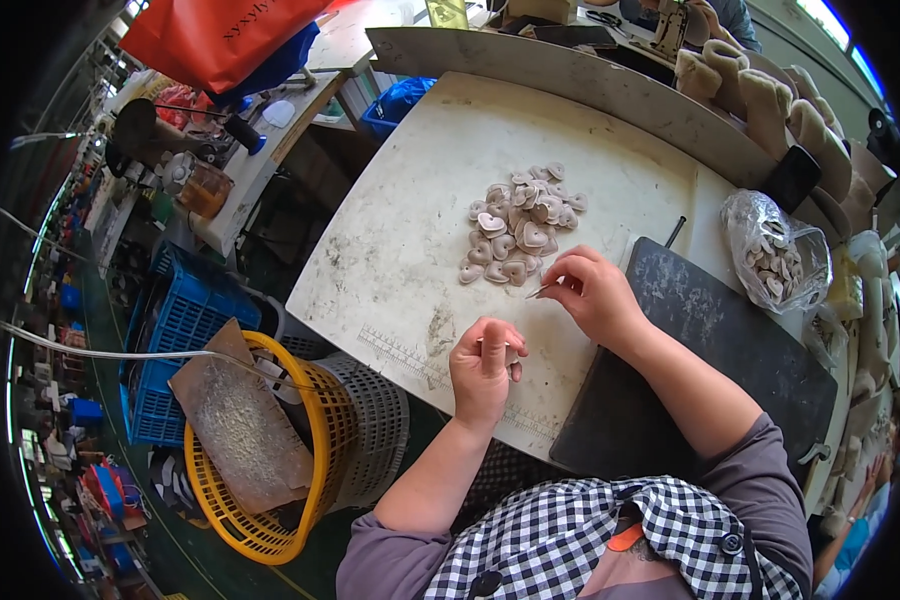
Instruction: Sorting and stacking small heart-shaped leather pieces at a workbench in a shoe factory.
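Note:
On the white worktable (390,250) lies a heap of small beige heart-shaped pieces (520,225), soft-looking, several with a dark spot in the middle. My left hand (485,365) is curled near the table's front, thumb raised, its fingers closed round a small pale piece (511,352) like those in the heap, mostly hidden. Just below the heap, my right hand (592,292) pinches a thin pointed item (541,291) between thumb and forefinger. Only its tip shows, so its kind is unclear. The two hands are apart.
A dark board (690,350) lies under my right forearm. Beyond it sits a clear plastic bag (775,255) of similar pieces. A raised metal strip (540,75) borders the table's far side. At left stand a yellow basket (342,440) and blue crates (195,330).

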Motion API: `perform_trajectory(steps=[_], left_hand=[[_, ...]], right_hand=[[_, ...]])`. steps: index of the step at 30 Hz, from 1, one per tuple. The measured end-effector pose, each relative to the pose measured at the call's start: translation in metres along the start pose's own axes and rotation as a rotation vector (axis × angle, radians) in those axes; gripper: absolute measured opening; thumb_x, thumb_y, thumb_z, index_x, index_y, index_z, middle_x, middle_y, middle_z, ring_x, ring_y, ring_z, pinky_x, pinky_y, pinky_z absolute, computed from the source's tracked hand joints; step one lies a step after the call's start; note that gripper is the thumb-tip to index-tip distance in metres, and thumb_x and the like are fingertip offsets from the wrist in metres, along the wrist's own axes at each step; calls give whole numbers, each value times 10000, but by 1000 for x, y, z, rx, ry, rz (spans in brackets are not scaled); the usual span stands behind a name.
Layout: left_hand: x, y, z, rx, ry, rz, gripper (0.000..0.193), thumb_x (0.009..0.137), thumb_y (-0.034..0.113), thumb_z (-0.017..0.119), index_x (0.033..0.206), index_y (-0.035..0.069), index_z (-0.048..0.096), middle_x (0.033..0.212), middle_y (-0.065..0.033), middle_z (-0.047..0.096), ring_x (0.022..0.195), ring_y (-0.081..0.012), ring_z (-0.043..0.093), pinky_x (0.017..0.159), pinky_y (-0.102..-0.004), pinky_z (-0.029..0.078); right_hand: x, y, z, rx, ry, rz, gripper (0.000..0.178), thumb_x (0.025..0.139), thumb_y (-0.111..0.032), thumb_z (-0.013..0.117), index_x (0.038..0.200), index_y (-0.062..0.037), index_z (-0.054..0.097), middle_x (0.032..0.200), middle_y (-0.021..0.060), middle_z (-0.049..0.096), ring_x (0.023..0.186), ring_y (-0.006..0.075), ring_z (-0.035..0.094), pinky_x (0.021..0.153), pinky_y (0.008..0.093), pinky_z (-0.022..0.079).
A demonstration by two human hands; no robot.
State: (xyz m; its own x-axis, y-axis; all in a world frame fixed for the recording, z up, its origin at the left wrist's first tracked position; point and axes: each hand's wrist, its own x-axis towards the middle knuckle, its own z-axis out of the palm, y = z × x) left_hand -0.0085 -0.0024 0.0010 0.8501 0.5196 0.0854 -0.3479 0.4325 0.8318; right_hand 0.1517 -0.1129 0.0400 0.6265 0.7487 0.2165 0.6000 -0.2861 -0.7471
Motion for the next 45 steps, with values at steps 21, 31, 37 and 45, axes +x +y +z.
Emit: perform_trajectory(steps=[21,31,37,45], left_hand=[[4,8,-8,230,178,-24,175,947,212,675,900,74,577,848,-41,631,714,-104,606,502,-212,443],[14,12,11,363,181,-38,158,921,104,691,1070,55,670,773,41,580,605,-14,487,516,-164,392],[10,14,13,478,159,-156,195,890,79,716,1083,62,689,770,63,555,619,-5,458,555,-175,394],[10,10,14,603,52,-34,277,882,70,721,1155,59,671,794,65,568,641,-5,477,564,-165,397]], right_hand=[[15,-2,16,-446,-25,-111,138,820,-148,688,952,-109,682,964,92,613,938,290,616,805,400,518],[0,14,-9,378,47,387,237,893,-118,685,1106,-15,688,892,120,684,808,207,667,772,303,532],[-10,-20,-26,188,-187,385,279,860,-83,699,1128,-13,664,908,105,704,831,154,669,747,286,530],[-33,-11,-13,-302,-15,43,222,803,-104,720,1005,-51,646,865,128,648,823,302,658,782,372,533]])
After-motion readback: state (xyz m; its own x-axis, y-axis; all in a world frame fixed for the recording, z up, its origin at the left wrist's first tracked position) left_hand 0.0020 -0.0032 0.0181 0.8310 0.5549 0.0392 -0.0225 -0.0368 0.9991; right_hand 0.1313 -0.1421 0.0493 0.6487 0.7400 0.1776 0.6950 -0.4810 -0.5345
